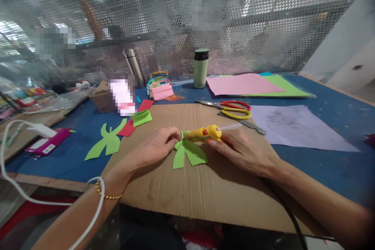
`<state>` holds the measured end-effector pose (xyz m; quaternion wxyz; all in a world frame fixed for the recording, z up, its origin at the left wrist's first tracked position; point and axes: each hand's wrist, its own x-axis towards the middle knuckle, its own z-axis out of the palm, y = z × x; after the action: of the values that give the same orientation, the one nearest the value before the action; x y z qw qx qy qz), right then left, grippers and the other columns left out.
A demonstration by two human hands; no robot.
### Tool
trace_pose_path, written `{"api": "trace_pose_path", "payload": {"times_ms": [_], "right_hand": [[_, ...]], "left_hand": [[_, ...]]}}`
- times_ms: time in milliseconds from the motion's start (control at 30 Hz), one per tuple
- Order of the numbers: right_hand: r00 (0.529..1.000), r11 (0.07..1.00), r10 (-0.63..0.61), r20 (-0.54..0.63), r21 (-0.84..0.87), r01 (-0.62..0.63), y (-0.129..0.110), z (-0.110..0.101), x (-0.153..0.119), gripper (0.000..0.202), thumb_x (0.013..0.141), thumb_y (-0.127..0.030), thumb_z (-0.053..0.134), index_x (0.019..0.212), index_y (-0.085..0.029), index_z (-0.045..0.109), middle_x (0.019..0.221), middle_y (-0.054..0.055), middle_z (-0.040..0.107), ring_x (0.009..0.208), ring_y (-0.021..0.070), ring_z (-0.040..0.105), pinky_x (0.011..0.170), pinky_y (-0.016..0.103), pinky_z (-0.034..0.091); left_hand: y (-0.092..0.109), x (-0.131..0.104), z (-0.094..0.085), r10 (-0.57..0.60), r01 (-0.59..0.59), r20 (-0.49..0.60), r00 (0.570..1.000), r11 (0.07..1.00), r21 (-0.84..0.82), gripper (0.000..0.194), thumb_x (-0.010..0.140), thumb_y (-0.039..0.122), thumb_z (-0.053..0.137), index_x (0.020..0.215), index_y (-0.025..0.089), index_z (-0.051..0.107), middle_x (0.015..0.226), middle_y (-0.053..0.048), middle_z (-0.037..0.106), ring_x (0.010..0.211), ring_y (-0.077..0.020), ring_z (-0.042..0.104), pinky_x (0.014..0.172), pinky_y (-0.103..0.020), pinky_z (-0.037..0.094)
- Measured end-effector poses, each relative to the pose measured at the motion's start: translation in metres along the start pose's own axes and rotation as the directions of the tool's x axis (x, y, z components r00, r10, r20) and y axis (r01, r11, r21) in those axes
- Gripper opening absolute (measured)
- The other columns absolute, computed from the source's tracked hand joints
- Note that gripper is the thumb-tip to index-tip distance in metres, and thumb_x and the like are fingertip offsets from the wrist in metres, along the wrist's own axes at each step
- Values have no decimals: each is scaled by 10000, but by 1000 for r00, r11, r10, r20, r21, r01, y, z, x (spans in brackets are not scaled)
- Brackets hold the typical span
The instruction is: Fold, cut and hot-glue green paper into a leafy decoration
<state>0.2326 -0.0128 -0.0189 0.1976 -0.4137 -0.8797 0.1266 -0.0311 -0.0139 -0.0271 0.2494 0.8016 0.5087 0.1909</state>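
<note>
In my right hand (249, 152) is a yellow hot glue gun (203, 134), with a clear glue stick (231, 126) out of its back end. The gun's tip is at the upper middle of a green bow-shaped cut-out (195, 154); whether it touches cannot be told. My left hand (156, 142) has its fingers closed on the upper left part of this cut-out, which lies on the cardboard sheet (175, 191). Further left, a similar green cut-out (108, 142) rests on the blue table, beside red pieces (127, 127) and a folded green piece (142, 117).
Scissors (236, 109) and a grey blade-like tool (253, 126) lie behind my right hand. Farther back stand a green tumbler (200, 70) and a steel flask (136, 70). Pink sheets (243, 84) are at back right. A white cable (22, 195) crosses my left forearm.
</note>
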Motion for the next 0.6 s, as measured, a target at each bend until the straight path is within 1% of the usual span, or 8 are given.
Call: {"api": "trace_pose_path", "payload": {"times_ms": [167, 367, 600], "right_hand": [[1000, 1000, 13, 5, -13, -13, 0, -1, 0, 415, 1039, -424, 409, 806, -185, 656, 676, 30, 648, 610, 178, 587, 593, 282, 387], [1000, 999, 29, 6, -36, -28, -2, -2, 0, 442, 1041, -444, 400, 765, -195, 639, 668, 31, 647, 599, 170, 574, 586, 281, 392], [1000, 999, 15, -2, -48, -15, -2, -5, -1, 421, 1025, -424, 410, 724, -207, 610, 660, 31, 649, 600, 177, 589, 578, 276, 395]], "left_hand": [[2, 0, 0, 0, 0, 3, 1000, 1000, 5, 201, 967, 263, 465, 956, 221, 662, 945, -27, 687, 878, -196, 604, 787, -337, 449], [0, 1, 0, -4, 4, -8, 1000, 1000, -3, 196, 964, 268, 481, 983, 222, 671, 971, -35, 699, 891, -198, 615, 804, -339, 461], [0, 1, 1, -9, 9, -13, 1000, 1000, -8, 210, 968, 284, 474, 974, 220, 674, 955, -34, 695, 876, -196, 614, 802, -335, 466]]}}
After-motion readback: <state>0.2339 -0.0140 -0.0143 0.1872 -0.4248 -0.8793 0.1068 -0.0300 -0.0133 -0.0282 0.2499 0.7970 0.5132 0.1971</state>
